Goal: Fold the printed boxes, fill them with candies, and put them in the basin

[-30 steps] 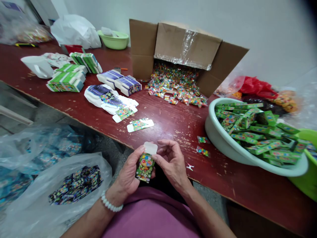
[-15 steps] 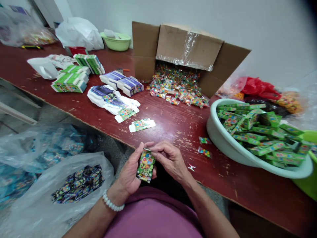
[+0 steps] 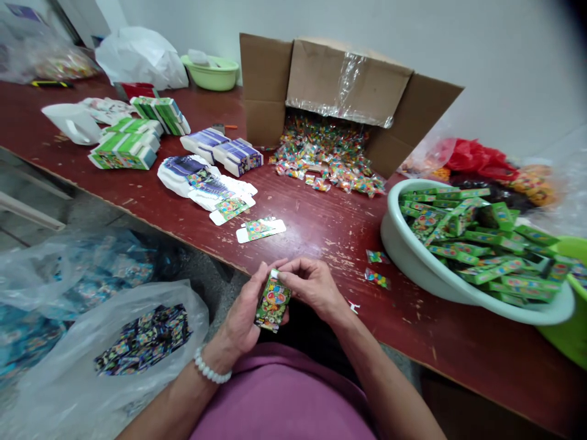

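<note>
Close to my body, a small green printed candy box (image 3: 273,302) is gripped along its side by my left hand (image 3: 241,311), which wears a white bead bracelet. The fingers of my right hand (image 3: 314,287) are closed at the box's top end, on its white flap. Just beyond the hands lies a flat green and white carton (image 3: 260,230) on the red table. Further left is a fanned pile of flat cartons (image 3: 206,184). Two small candy packets (image 3: 376,278) rest right of my right hand.
A cardboard box (image 3: 348,82) spills wrapped candies (image 3: 328,156) at the back. A pale basin (image 3: 389,244) of green boxes stands right. Banded carton stacks (image 3: 126,146) and a white mug (image 3: 71,122) are left. Plastic bags (image 3: 59,360) of packets lie below the table's left edge.
The white top flap stood up a second ago; it has been folded down over the box's end. My right fingers have moved onto that end, and the box has tilted slightly.
</note>
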A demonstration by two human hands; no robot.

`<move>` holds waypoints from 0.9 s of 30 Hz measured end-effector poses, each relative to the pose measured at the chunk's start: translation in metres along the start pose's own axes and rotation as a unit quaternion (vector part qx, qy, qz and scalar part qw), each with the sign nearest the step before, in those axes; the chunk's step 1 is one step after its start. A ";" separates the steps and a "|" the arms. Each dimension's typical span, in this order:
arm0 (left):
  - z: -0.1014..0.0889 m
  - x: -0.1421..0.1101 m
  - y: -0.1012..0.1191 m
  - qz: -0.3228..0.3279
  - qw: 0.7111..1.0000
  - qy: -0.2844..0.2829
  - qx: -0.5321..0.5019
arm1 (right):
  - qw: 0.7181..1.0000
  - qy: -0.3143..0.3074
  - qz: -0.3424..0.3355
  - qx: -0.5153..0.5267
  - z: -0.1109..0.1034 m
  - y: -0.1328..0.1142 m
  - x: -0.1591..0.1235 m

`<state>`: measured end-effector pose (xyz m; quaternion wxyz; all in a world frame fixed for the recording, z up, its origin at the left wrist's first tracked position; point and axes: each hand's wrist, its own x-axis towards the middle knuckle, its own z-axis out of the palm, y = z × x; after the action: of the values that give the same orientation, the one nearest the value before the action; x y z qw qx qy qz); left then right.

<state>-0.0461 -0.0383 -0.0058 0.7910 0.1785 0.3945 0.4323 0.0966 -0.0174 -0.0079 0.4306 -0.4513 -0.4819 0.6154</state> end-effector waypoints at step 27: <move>0.004 0.041 0.024 0.181 0.941 0.074 0.276 | 0.691 0.341 -0.313 -0.555 -0.113 -0.064 -0.049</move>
<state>-0.0433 0.0098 -0.0078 0.5877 0.4255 0.5166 0.4546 0.2233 -0.0306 0.0475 0.4043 -0.6095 -0.6694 -0.1304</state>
